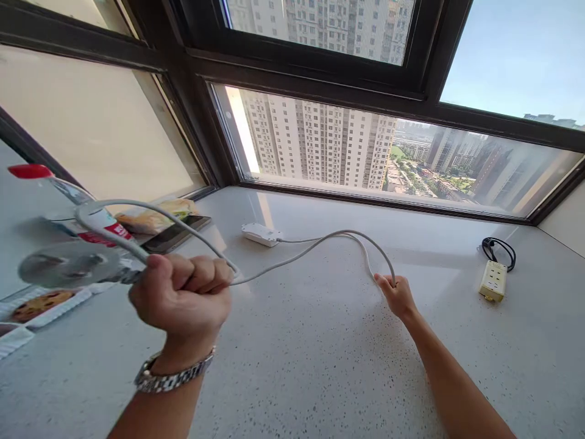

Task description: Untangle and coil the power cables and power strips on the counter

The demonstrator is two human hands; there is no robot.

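Observation:
My left hand (183, 296) is raised in a fist around a white cable (301, 251), with a loop of it arching up to the left. A metal watch sits on that wrist. The cable runs right across the speckled counter (320, 353) and bends in an arc to my right hand (397, 295), which pinches it close to the counter. A branch of the cable leads back to a white adapter block (261, 234) lying near the window.
A cream power strip (492, 280) with a coiled black cord lies at the right. At the left stand a plastic bottle with a red cap (68, 195), a wrapped sandwich (155, 218) on a dark tablet, and a tray with a cookie (41, 303). Large windows line the back.

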